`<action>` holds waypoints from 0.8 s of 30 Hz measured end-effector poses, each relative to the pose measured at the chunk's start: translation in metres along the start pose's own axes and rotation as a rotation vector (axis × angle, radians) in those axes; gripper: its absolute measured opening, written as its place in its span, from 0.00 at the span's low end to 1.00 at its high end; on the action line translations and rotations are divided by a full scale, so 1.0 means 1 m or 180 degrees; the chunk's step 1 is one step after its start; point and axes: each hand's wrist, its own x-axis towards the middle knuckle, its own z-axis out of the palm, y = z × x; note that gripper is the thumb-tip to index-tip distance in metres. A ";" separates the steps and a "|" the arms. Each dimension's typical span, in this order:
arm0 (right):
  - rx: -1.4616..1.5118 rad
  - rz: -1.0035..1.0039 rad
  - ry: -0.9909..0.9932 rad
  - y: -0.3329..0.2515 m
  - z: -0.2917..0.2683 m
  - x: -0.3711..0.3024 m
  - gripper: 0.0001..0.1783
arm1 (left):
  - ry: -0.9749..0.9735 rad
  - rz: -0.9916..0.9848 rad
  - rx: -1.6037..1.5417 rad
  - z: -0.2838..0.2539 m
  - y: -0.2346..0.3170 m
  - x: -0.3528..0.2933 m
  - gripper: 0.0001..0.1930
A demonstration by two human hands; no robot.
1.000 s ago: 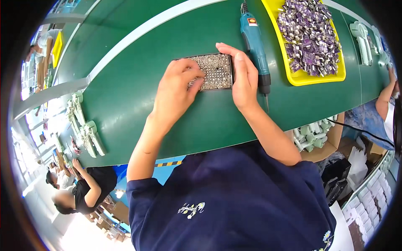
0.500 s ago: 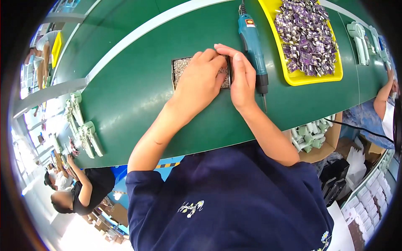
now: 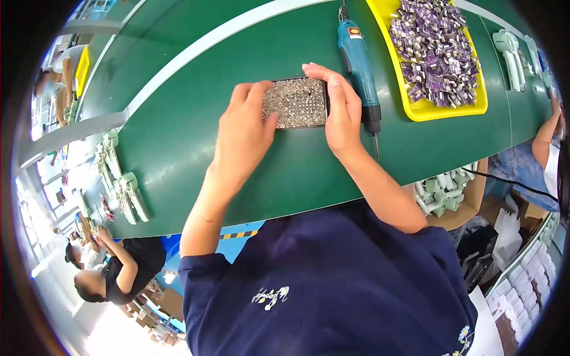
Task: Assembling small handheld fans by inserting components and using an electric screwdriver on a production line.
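Note:
A small dark-rimmed tray of tiny metal screws [image 3: 297, 105] lies on the green bench in front of me. Rows of dots show among the screws in its middle. My left hand [image 3: 242, 133] spans the tray's left end, fingers toward the far corner and thumb over the screws; it hides that edge. Along the right wall, my right hand [image 3: 343, 115] is cupped against the tray, its fingertips curving past the far right corner. A teal electric screwdriver [image 3: 360, 62] lies just right of that hand, its bit pointing toward me.
A yellow bin [image 3: 446, 114] heaped with small purple-and-metal parts [image 3: 436, 53] stands at the right. Pale green plastic pieces [image 3: 127, 199] rest at the bench's left end, with more [image 3: 508, 56] far right. A carton [image 3: 472, 204] of similar pieces is below. Other people work at both sides.
My left hand has drawn back leftward from over the screws to the tray's left end, uncovering most of them. The right hand stays at the right side.

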 end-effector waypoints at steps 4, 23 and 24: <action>0.0348 0.0221 0.0102 0.001 0.001 -0.002 0.27 | 0.0013 0.0700 -0.0038 0.019 0.014 0.012 0.18; 0.0338 0.0227 0.0113 -0.001 0.000 0.001 0.26 | -0.0179 -0.0009 0.0333 -0.007 0.002 -0.013 0.24; 0.0341 0.0215 0.0107 -0.001 0.000 0.001 0.26 | -0.0166 -0.0006 0.0335 -0.003 0.004 -0.011 0.24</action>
